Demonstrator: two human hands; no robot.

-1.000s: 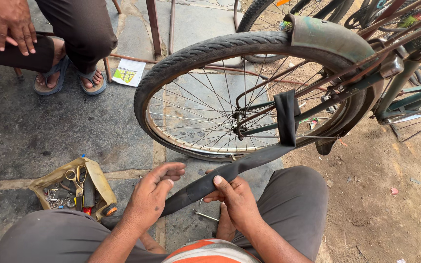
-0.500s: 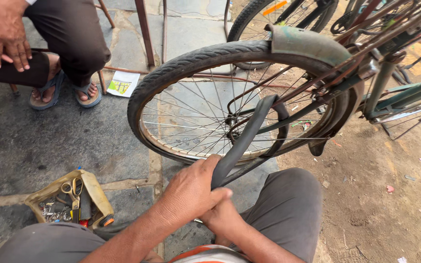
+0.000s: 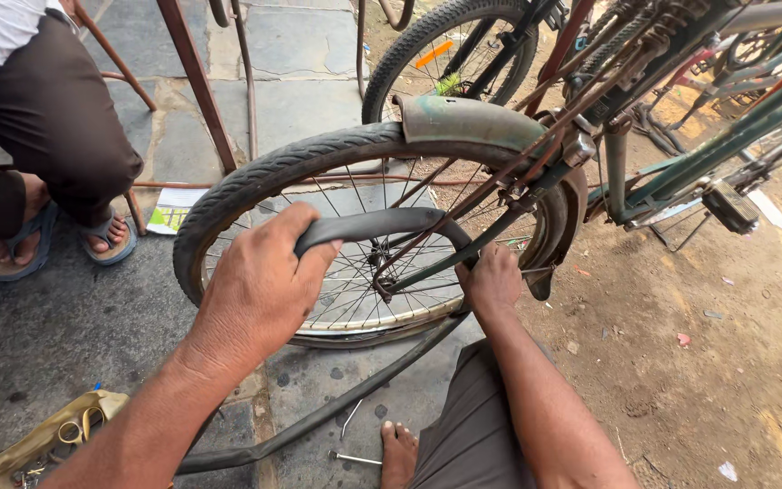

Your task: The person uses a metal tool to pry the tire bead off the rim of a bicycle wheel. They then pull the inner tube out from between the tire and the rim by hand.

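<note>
— What did the person's left hand (image 3: 260, 285) hold at that moment?

— It was closed around a black inner tube (image 3: 382, 225), the fingers wrapped over the top of it, just in front of the bicycle wheel (image 3: 255, 181). The tube made an arch from this hand across the spokes to the other hand.

— And the right hand (image 3: 492, 279)?

— It gripped the other end of the same arch, low and close to the wheel's hub, beside the dark frame stays. The fingers were curled tight – I could not see a gap between them and the rubber.

— Where did the rest of the tube go?

— A long part hung down under the rim and ran along the stone floor toward the lower left, passing near the person's bare foot (image 3: 397, 453).

— What else lay around?

— Two small metal tools (image 3: 352, 439) were on the floor just beside that foot. At the lower left edge stood a yellowish tin (image 3: 24, 444) with scissors in it. Above the wheel sat a worn green mudguard (image 3: 468, 122). Behind it, a second bicycle wheel (image 3: 445, 45) was leaning.

— Was somebody else there?

— Yes – another person sat at the upper left, in dark trousers (image 3: 56, 118) and blue sandals (image 3: 106, 240). A small printed paper (image 3: 169, 210) lay near their feet.
</note>
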